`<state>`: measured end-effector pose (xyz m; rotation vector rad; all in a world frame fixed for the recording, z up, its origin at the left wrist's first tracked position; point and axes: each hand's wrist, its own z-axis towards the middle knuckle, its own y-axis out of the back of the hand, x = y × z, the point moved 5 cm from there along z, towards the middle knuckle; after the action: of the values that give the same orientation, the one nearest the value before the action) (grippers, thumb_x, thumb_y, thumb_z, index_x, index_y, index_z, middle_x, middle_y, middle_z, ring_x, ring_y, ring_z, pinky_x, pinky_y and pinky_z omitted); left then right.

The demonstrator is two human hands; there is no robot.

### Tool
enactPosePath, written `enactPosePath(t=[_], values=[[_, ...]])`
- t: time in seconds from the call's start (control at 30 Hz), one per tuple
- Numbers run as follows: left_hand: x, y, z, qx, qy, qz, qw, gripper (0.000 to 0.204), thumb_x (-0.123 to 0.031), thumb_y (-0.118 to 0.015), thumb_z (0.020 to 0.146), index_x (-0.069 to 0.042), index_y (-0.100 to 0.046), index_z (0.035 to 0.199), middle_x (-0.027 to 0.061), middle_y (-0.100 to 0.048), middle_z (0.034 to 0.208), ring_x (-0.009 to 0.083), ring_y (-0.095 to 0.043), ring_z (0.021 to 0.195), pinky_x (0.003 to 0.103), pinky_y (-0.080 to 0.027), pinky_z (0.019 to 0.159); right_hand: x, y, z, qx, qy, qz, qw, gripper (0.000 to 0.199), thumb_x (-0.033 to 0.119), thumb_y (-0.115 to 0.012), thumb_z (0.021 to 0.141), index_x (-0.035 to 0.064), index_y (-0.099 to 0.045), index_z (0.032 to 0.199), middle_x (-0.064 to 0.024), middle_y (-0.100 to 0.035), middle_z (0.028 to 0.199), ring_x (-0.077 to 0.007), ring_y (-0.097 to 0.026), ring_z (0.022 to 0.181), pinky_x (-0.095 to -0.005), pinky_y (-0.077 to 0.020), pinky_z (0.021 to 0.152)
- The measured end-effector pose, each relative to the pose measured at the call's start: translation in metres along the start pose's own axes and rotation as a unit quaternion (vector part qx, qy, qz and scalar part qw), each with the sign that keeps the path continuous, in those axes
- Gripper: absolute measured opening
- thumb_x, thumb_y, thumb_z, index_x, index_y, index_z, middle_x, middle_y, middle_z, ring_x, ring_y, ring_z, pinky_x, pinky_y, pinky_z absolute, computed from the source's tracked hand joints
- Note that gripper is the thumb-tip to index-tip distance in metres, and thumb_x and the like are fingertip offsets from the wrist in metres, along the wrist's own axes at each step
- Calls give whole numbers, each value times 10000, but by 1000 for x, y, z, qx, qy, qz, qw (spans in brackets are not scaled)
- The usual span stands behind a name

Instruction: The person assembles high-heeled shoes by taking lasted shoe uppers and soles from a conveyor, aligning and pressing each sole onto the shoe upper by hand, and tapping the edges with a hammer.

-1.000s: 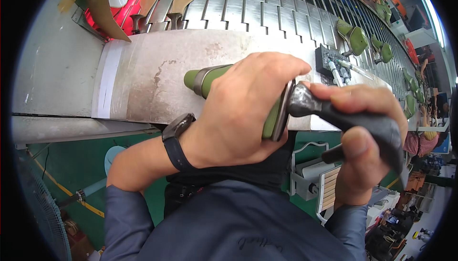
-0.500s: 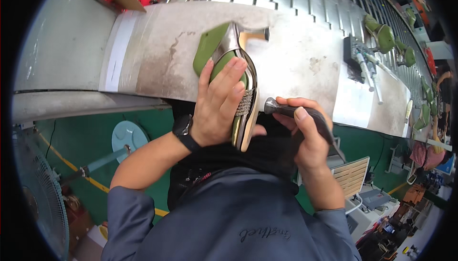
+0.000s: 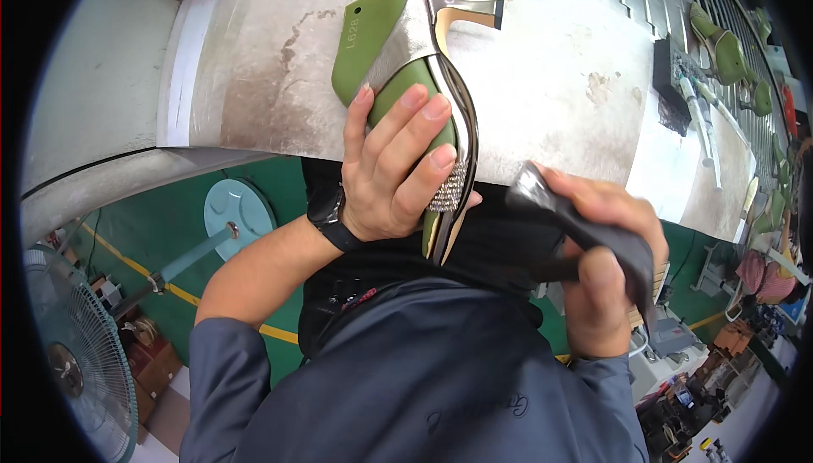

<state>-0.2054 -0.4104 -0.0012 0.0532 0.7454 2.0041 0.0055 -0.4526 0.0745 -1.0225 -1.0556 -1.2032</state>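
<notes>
My left hand (image 3: 394, 171) grips a heeled sandal (image 3: 423, 31) built around a green shoe last (image 3: 366, 44). Its fingers lie across the last and the metallic upper, with the thumb behind. A sparkling band (image 3: 448, 188) crosses near the toe, which points toward my body; the slim heel sticks out to the right at the far end. In my right hand (image 3: 614, 251) is a dark shoemaker's hammer (image 3: 584, 213), blurred by motion, its metal face toward the sandal. The hammer and sandal are apart.
A pale, stained worktable (image 3: 550, 73) spans ahead. On its right sits a dark holder (image 3: 671, 86) with pen-like tools (image 3: 705, 128). Beyond are conveyor slats and more green lasts (image 3: 720, 48). A fan (image 3: 76, 353) stands at lower left beside a round blue stool (image 3: 240, 216).
The hammer and my right hand have swung right, away from the sandal. Relative to the table edge, the sandal and left hand stay in about the same place; the view has shifted.
</notes>
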Motion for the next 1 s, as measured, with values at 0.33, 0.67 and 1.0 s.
enactPosePath(t=[0.33, 0.67, 1.0], values=[[3, -4, -8, -4, -2, 1, 1000, 399, -216, -592, 1043, -165, -465, 1418, 132, -608, 1419, 330, -608, 1329, 675, -307, 1201, 10, -36, 21, 143, 113, -165, 969, 385, 98, -873, 775, -83, -708, 1071, -272, -746, 1069, -428, -758, 1014, -439, -655, 873], [1, -14, -7, -40, 11, 1, 999, 415, -266, -549, 1065, -224, -448, 1466, 41, -589, 1437, 263, -591, 1348, 655, -323, 1207, 3, -8, 55, 228, -17, -101, 968, 415, 238, -792, 933, -62, -610, 1156, -336, -692, 1174, -512, -697, 1123, -573, -581, 975], [1, -13, -12, -45, 11, 13, 999, 438, -295, -574, 1051, -231, -457, 1469, -2, -582, 1453, 223, -584, 1358, 647, -305, 1224, -25, 0, 90, 85, -254, 105, 958, 331, 90, -754, 861, -113, -668, 1109, -307, -736, 1128, -339, -732, 1086, -451, -563, 1015]])
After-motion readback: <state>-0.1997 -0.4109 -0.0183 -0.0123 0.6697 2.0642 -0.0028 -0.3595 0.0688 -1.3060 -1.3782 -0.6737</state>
